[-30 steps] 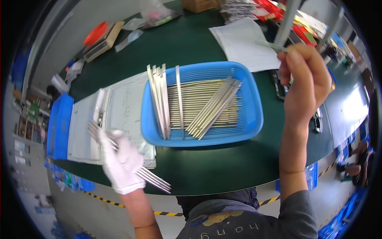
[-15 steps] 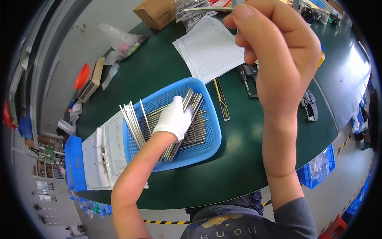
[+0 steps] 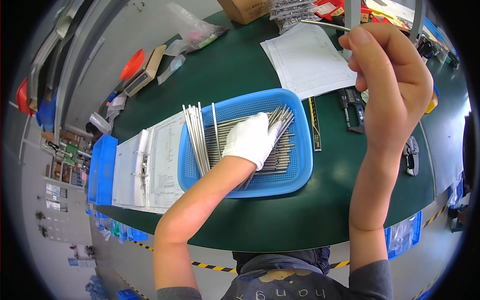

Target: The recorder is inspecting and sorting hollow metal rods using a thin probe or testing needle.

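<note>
My left hand (image 3: 250, 140), in a white glove, is closed round a bundle of metal rods (image 3: 281, 119) inside a blue perforated basket (image 3: 306, 162). The bundle lies slanted over other rods (image 3: 283, 159) spread across the basket. More rods (image 3: 198, 142) lean together on the basket's left side, and a single rod (image 3: 216, 122) stands tilted beside them. Up at the right, my bare right hand (image 3: 397, 80) pinches one thin metal rod (image 3: 325, 24) between thumb and fingers. The rod points left from the fingertips, its other end hidden by the hand.
Left of the basket lies an open ring binder (image 3: 145, 170) beside a blue bin (image 3: 103, 167). Behind are paper sheets (image 3: 310, 62) and a plastic bag (image 3: 192, 27). A ruler (image 3: 314, 125), a digital micrometer (image 3: 354, 110) and another gauge (image 3: 411, 156) lie on the right.
The view has shifted, so the basket and table things sit further right. My left hand still grips the bundle, which slants in the basket. My right hand still holds its rod up.
</note>
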The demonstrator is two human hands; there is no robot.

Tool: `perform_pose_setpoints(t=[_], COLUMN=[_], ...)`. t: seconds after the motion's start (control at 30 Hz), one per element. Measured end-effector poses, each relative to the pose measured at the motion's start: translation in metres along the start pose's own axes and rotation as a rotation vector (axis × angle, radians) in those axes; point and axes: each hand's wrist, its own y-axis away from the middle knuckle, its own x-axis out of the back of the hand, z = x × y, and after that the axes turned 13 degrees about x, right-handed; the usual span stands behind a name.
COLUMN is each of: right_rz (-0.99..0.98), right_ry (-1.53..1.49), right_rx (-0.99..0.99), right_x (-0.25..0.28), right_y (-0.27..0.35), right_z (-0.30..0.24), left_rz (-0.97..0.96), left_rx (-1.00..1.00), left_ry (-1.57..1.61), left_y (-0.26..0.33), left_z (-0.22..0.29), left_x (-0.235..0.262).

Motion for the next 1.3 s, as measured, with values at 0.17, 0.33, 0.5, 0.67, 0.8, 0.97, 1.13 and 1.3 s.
perform_pose_setpoints(t=[0.17, 0.33, 0.5, 0.67, 0.8, 0.97, 1.13, 1.3], right_rz=[0.079, -0.072, -0.188, -0.135, -0.079, -0.127, -0.107, -0.145], right_ry=[-0.119, -0.001, 0.125, 0.02, -0.113, -0.074, -0.028, -0.068], right_rx=[0.157, 0.039, 0.084, 0.115, 0.111, 0.055, 0.068, 0.084], right_x=[-0.017, -0.005, -0.007, -0.015, -0.019, -0.015, -0.018, -0.03], right_y=[0.009, 0.006, 0.005, 0.008, 0.01, 0.008, 0.006, 0.017], right_z=[-0.005, -0.001, -0.004, -0.011, -0.009, -0.013, -0.013, -0.009], left_rz=[0.104, 0.42, 0.178, 0.208, 0.199, 0.197, 0.428, 0.682], left_rx=[0.081, 0.345, 0.579, 0.614, 0.598, 0.521, 0.246, 0.105], left_ry=[-0.018, -0.276, -0.264, -0.313, -0.108, 0.839, 1.665, 1.735], left_y=[0.012, 0.011, 0.001, -0.012, -0.025, -0.027, 0.033, 0.118], left_z=[-0.032, -0.079, -0.087, -0.091, -0.115, -0.131, -0.138, -0.139], left_x=[0.008, 0.029, 0.023, 0.0, -0.01, -0.002, 0.055, 0.05])
